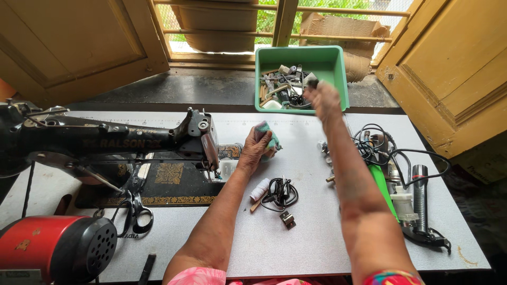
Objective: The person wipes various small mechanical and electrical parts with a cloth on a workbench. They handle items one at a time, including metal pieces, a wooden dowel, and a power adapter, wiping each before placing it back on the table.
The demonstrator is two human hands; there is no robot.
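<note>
Right hand (pixel 323 99) is stretched way out toward the top middle of the frame, over the green tray (pixel 338 74) of small parts, pinching something small and dark, too blurry to name. Left hand (pixel 257 149) sits mid-frame on the grey table (pixel 296 232), fingers closed round a wad of teal cloth (pixel 271 138), just right of the black sewing machine (pixel 111 140), which is cut off at the left edge

We note bright, even daylight from the window (pixel 274 21), soft shadows under both arms, mild glare on the grey table (pixel 296 237), motion blur on the right hand (pixel 323 99), slight wide-angle bending at edges.
</note>
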